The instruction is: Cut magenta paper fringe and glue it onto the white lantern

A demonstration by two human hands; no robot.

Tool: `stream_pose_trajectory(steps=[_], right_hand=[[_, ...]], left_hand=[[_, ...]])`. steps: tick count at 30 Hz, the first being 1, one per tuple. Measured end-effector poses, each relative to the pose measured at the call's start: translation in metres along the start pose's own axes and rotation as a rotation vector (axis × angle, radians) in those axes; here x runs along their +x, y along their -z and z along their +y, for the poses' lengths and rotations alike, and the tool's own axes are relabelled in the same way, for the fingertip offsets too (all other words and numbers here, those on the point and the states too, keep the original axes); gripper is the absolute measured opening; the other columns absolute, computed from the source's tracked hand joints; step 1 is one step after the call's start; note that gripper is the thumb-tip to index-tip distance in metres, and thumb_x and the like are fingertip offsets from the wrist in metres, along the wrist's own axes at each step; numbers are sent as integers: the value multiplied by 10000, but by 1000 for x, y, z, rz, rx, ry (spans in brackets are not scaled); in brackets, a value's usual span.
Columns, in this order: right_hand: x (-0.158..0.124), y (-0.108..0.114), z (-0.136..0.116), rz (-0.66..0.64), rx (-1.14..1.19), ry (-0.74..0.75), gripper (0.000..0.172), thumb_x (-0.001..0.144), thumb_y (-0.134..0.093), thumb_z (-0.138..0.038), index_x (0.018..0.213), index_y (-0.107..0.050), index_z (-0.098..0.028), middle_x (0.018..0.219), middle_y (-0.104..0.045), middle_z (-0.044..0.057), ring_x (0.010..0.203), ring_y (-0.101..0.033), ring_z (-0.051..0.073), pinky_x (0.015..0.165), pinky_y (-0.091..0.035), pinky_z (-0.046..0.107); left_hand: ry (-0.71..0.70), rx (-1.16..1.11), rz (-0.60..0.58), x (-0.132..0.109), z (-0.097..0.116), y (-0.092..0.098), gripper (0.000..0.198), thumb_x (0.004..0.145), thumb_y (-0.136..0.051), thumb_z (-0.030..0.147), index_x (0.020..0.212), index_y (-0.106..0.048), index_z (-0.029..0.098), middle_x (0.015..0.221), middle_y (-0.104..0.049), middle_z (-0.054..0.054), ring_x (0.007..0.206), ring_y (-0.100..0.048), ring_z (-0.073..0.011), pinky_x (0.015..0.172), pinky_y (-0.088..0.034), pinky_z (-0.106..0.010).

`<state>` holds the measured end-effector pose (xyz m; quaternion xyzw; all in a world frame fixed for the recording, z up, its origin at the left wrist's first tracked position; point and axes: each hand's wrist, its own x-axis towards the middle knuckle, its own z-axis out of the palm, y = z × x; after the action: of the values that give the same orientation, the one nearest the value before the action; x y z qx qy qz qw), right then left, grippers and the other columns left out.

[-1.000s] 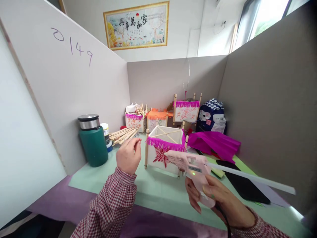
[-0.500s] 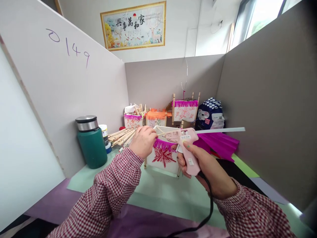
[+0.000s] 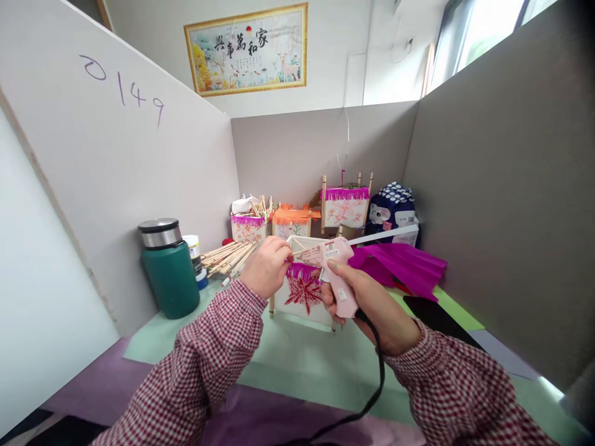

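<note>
A pink glue gun (image 3: 341, 279) is gripped in my right hand (image 3: 372, 297), with a long white glue stick (image 3: 385, 235) poking out of its back. Its nozzle points left, close to the fingertips of my left hand (image 3: 267, 266). Those fingers are pinched at the upper left corner of a white paper lantern (image 3: 283, 300) on a stick frame; exactly which part they grip is hidden. Along the lantern's top edge runs a purple fringe (image 3: 303, 271), above a dark red leaf-like pattern (image 3: 304, 294).
At left stand a green bottle (image 3: 170, 279) and small jars (image 3: 195, 260), beside a pile of wooden sticks (image 3: 227, 257). Other decorated lanterns (image 3: 346, 212) are at the back. Purple paper (image 3: 404, 266) and a dark blue bag (image 3: 394, 214) occupy the right. A black cord (image 3: 379, 371) trails from the glue gun.
My right hand has brought the glue gun left and slightly down, and the gun has tilted so its glue stick slants upward. My left hand stays at the lantern's corner.
</note>
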<state>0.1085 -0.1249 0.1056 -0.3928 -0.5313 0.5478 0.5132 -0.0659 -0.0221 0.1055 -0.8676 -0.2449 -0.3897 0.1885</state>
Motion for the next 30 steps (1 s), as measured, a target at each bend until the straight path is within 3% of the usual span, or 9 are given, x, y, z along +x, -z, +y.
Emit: stream_pose_trajectory(steps=[24, 30], right_hand=[[7, -4, -1, 29, -56, -57, 462, 819, -448, -505, 569, -549, -131, 490, -545, 31, 363, -444, 81, 318, -328, 191], [7, -3, -6, 59, 6, -91, 364, 840, -437, -435, 662, -545, -137, 504, -573, 33, 364, -457, 86, 306, -315, 177]], left_hand=[[-76, -52, 73, -6, -5, -4, 109, 795, -509, 80, 801, -582, 160, 919, -585, -82, 953, -509, -209, 822, -472, -406], [-72, -66, 90, -6, -4, -3, 121, 794, -504, 76, 786, -586, 165, 908, -591, -81, 945, -519, -204, 817, -476, -404]])
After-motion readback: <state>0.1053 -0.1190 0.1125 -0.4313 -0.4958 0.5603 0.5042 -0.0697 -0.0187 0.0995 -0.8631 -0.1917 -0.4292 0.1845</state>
